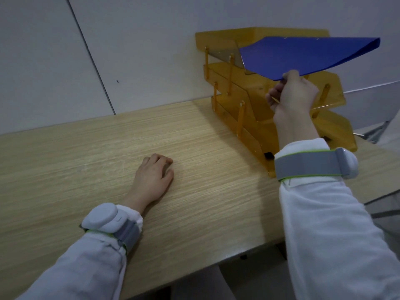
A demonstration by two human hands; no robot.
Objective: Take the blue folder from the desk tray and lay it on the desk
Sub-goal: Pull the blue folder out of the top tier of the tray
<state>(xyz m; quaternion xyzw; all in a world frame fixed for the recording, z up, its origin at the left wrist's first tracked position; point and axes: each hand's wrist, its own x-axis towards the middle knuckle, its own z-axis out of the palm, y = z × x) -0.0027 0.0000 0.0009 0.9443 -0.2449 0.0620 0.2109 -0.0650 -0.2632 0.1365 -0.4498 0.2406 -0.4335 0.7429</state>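
The blue folder [303,55] is held in the air, tilted, over the upper tiers of the amber plastic desk tray [238,118] at the back right of the desk. My right hand [292,96] pinches its near edge from below, thumb on top. Part of the folder still overlaps the top tier. My left hand [153,176] rests palm down on the wooden desk [86,169], fingers curled, holding nothing.
The three-tier tray stands against the grey wall [129,50]. The desk's front edge runs diagonally at the lower right. Both wrists wear grey bands with white sensor units. A grey object lies past the desk's right edge [378,131].
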